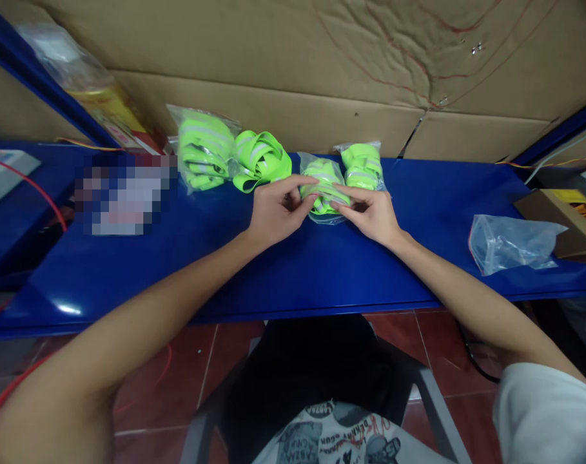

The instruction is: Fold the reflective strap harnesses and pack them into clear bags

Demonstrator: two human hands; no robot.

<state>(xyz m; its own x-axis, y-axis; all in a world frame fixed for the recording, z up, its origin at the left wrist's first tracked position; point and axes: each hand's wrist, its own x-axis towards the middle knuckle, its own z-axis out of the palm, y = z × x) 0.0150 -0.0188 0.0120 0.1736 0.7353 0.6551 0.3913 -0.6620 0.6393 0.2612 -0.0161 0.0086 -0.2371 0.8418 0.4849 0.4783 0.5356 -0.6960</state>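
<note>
Between my two hands is a clear plastic bag (325, 169) with a folded neon-green reflective strap inside. My left hand (283, 207) pinches its left side, thumb below and fingers above. On the opposite side my right hand (370, 209) grips it the same way. Just behind my right hand stands another bagged green strap (363, 166). To the left of my hands lies a loose coiled green reflective strap (262, 161), and beside that a larger bag of green straps (204, 151) leans near the cardboard.
The blue table (293, 277) has a cardboard wall (273, 96) behind it. An unfilled clear zip bag (510, 243) lies at the right, next to an open carton (558, 222). A bottle with yellow liquid (97, 96) stands back left. A red cable (36, 183) crosses the left side.
</note>
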